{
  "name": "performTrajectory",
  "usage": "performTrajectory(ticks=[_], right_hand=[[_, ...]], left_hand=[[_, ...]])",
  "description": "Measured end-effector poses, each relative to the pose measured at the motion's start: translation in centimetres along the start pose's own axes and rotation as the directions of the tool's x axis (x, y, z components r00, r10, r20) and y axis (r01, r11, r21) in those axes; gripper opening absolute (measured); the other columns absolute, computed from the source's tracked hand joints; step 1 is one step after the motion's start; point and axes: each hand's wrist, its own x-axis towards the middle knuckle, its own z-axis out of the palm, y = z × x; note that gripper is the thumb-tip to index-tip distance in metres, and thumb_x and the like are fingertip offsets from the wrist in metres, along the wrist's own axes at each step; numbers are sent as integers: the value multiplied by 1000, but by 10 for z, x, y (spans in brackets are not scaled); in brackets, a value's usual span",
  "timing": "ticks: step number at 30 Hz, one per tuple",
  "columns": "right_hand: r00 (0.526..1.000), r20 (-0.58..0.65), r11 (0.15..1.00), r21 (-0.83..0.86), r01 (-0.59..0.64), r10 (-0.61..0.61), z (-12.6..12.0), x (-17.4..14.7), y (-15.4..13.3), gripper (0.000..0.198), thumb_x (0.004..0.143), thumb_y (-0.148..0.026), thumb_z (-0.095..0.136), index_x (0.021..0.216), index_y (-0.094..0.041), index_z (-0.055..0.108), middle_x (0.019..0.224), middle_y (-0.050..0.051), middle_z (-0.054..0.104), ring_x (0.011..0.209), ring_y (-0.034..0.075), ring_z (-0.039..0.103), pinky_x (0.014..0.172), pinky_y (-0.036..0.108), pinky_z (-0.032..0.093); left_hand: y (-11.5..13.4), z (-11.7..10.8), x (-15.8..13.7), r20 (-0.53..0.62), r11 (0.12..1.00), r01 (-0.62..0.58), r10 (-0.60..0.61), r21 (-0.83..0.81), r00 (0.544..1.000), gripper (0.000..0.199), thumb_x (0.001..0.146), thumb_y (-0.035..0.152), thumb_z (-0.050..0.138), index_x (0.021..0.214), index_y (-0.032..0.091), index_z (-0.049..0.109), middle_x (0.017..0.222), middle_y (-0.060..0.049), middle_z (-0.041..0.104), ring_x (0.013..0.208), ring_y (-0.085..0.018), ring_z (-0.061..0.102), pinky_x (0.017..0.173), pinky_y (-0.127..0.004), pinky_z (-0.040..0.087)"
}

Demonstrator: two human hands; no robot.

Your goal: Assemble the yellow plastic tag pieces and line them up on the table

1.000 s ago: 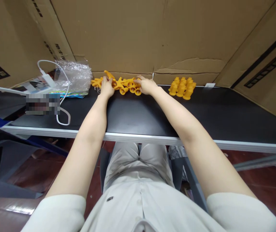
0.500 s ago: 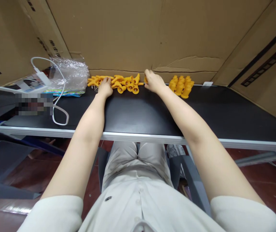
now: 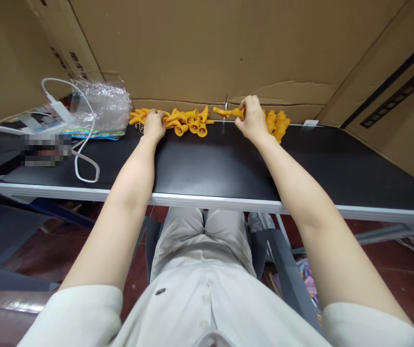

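Observation:
My right hand (image 3: 253, 118) is closed on a yellow plastic piece (image 3: 227, 112), whose long narrow end sticks out to the left above the table. Just behind that hand stands a tight group of yellow pieces (image 3: 278, 124), partly covered by it. At the left, my left hand (image 3: 154, 125) rests in a loose pile of yellow plastic pieces (image 3: 194, 120) with its fingers curled. Several of these lie with hollow, bell-shaped ends facing me. Whatever the left fingers grip is hidden. Small metal springs (image 3: 139, 128) show beside the left hand.
A cardboard wall (image 3: 192, 53) closes off the back of the black table (image 3: 200, 168). Clear plastic bags (image 3: 102, 108) lie at the left, near a white cable (image 3: 93, 123) with a plug. A white tab (image 3: 310, 123) sits at the back right edge.
My right hand has moved right, away from the loose pile and toward the standing group, carrying a yellow piece. My left hand stays at the pile, its fingers more curled.

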Motion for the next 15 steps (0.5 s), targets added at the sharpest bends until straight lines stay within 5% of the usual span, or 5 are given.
performTrajectory(ticks=[5,15], right_hand=[[998,46,999,-24,42,-41,-2,-3,-3,45,109,-18,40,150,-20,59,144,20,59,133,36,60,115,52,50],[997,58,998,36,51,-53,-5,-8,-2,42,110,-20,39,145,-19,62,142,20,61,133,36,60,118,53,49]], left_hand=[[7,-4,-1,-29,988,46,-43,149,999,67,94,11,49,159,10,70,158,-20,72,154,-37,63,135,-48,47],[15,8,3,52,977,133,-144,168,988,74,84,22,69,158,18,69,151,-23,74,149,-47,64,133,-60,44]])
